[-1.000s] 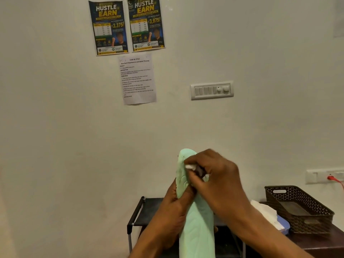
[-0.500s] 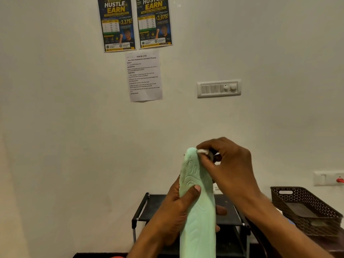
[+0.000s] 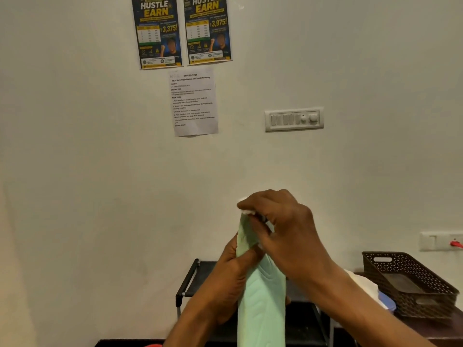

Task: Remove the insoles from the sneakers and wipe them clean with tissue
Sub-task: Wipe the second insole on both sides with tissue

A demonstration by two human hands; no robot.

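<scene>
The right grip (image 3: 283, 229) is clenched on a small wad of white tissue (image 3: 246, 212), pinching it against the top end of the pale green insole (image 3: 263, 304). The left grip (image 3: 230, 279) grasps the insole lower down, thumb across its front face and fingers wrapped behind. It holds the insole upright in the air before the wall, with the lower end running out of the bottom of the view.

Behind the forearms stands a black shoe rack (image 3: 190, 279). To the right, a dark surface (image 3: 438, 329) carries a brown perforated basket (image 3: 411, 284). Just left of the basket shows a white heap (image 3: 363, 284) with something blue at its edge, partly hidden by the right arm. On the wall hang two posters (image 3: 157, 33), a printed sheet (image 3: 194, 102) below them and a switch panel (image 3: 294, 119) — and, low at the right, a socket (image 3: 436, 241) with a red plug (image 3: 456, 244).
</scene>
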